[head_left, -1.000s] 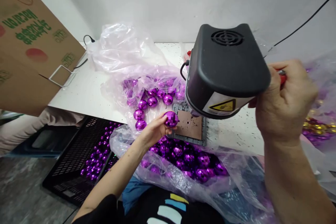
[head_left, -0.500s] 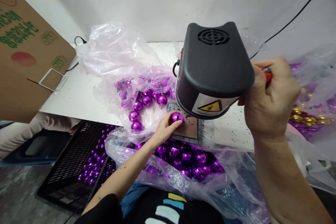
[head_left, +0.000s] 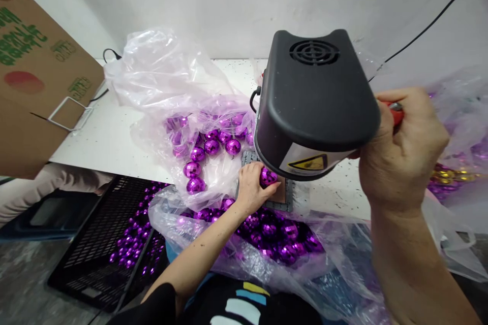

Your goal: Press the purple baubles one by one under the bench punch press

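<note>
In the head view my left hand [head_left: 252, 188] has its thumb and fingers closed round a shiny purple faceted ball [head_left: 268, 176]. It is just above a brown pad in a grey frame [head_left: 284, 204], under the front edge of a black machine housing [head_left: 320, 96]. The housing carries a round vent and a yellow warning label, and hides whatever is beneath it. At the machine's right side my right hand [head_left: 406, 147] is wrapped round a red handle [head_left: 396, 111]. Several similar balls fill the open plastic bag [head_left: 244, 254] nearest me.
More purple balls lie in a clear bag [head_left: 152, 76] left of the machine. A black crate [head_left: 87, 254] with small purple balls stands below the white table [head_left: 114, 147]. A cardboard box [head_left: 38, 86] is at left, beside a person's leg [head_left: 72, 177]. Bagged gold and purple balls [head_left: 453, 175] are at right.
My left hand has moved right with the purple ball, closer in under the machine's front edge. My right hand still grips the red handle. The whole view has shifted slightly.
</note>
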{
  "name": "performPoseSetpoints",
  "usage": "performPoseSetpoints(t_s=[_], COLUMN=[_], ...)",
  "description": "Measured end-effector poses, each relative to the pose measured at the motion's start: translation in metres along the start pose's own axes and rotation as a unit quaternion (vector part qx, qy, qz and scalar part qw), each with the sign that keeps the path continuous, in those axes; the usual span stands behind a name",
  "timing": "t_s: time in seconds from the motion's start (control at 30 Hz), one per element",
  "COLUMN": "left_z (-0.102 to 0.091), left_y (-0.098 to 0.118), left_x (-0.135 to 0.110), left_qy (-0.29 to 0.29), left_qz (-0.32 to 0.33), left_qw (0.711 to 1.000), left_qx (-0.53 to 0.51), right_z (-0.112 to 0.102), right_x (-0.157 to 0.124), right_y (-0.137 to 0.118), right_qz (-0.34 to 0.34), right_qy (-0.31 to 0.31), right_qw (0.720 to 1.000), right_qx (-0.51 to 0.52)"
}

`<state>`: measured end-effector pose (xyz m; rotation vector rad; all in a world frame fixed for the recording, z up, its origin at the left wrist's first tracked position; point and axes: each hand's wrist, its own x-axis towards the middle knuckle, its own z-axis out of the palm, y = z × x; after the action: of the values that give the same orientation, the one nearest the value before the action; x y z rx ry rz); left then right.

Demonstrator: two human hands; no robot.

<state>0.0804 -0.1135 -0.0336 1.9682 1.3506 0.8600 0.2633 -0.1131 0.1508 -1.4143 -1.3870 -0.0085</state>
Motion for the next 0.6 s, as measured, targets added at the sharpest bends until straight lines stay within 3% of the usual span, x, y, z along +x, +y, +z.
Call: performPoseSetpoints(t_s=[0.17, 0.3, 0.47, 0.6], left_z=[0.005, 0.002, 0.001, 0.000], left_y=[-0.001, 0.001, 0.004, 0.004], left_x=[-0.002, -0.002, -0.003, -0.005], left_qy=[0.012, -0.004, 0.006, 0.011], left_qz=[-0.013, -0.023, -0.028, -0.036], left_qw=[0.999, 0.997, 0.994, 0.993], left_qx=[-0.047, -0.075, -0.102, -0.112], right_z=[-0.001, -0.003, -0.008, -0.012], right_x=[0.002, -0.002, -0.036, -0.071], right_y=[-0.004, -0.004, -0.002, 0.001], right_qz=[-0.008, -0.028, -0.034, -0.035], right_qy=[-0.009, 0.018, 0.089, 0.075], right_qw=[1.000, 0.999, 0.995, 0.995], right_qx=[0.000, -0.020, -0.041, -0.055])
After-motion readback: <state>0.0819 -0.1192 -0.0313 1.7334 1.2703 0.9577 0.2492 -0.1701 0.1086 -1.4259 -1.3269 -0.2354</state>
